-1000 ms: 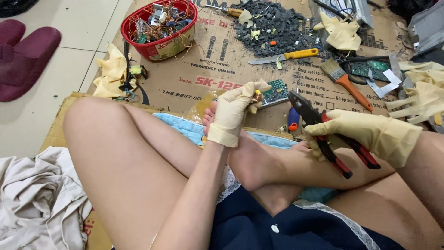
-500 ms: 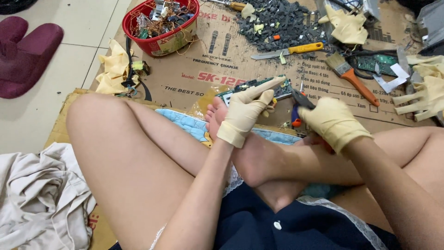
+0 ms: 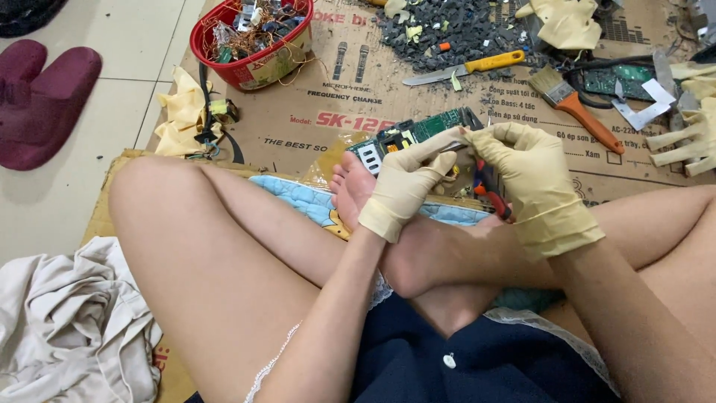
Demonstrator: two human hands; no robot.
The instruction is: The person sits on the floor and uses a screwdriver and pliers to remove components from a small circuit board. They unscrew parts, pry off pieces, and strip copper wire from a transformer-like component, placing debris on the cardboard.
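1. The green circuit board (image 3: 418, 134) sits just above my crossed legs, over the cardboard sheet (image 3: 335, 97), held flat and tilted a little to the right.
2. My left hand (image 3: 406, 186), in a cream rubber glove, pinches the board's near edge between thumb and forefinger.
3. My right hand (image 3: 533, 179), gloved the same way, is closed around the red and black handles of the pliers (image 3: 485, 183); the tool's tip meets the board's right end, though I cannot tell how the jaws stand there.
4. Both hands nearly touch at the fingertips, right above my bare foot (image 3: 354, 186).
5. Beyond the board on the cardboard lie a knife with a yellow handle (image 3: 466, 67) and a paintbrush with an orange handle (image 3: 574, 104), well apart from my hands.
6. A heap of dark chips and scraps (image 3: 455, 30) spreads at the far edge.
7. A red basket (image 3: 250, 67) of wires and parts stands at the far left of the cardboard.
8. Maroon slippers (image 3: 45, 97) rest on the tiled floor at the left.
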